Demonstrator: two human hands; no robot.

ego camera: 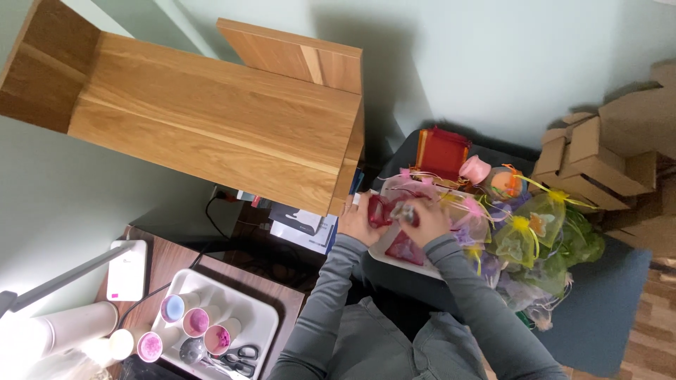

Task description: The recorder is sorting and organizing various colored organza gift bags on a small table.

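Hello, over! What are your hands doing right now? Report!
Left hand and right hand both pinch a red mesh pouch over the white tray. Yellow and green pouches heaped at right. Nothing in the way.

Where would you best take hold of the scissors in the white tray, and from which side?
Grip the scissors by their black handle loops, which appear to point to the picture's right, coming down from above. They lie flat in the white tray beside the cups.

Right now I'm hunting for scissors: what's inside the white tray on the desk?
The white tray holds black scissors, three open cups and a grey round thing. The frame's bottom edge cuts off its near end.
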